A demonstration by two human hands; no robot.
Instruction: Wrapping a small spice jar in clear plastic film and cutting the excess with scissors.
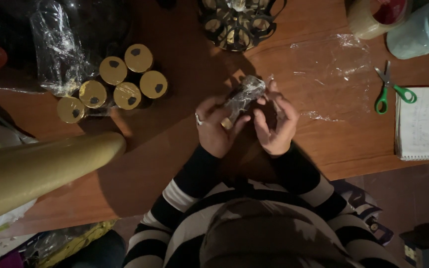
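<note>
A home craft or packing corner is showing here: a wooden table [140, 164] is carrying gold-lidded jars [112, 89], clear cellophane sheets [333, 69], green-handled scissors [391, 89], a tape roll [378, 15], a spiral notebook [425, 124] and a gold paper roll [35, 168].

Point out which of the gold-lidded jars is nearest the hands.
The gold-lidded jar at the right end of the cluster, lower of the two rightmost: it sits closest to the left hand. The other five lie farther left or farther back.
</note>
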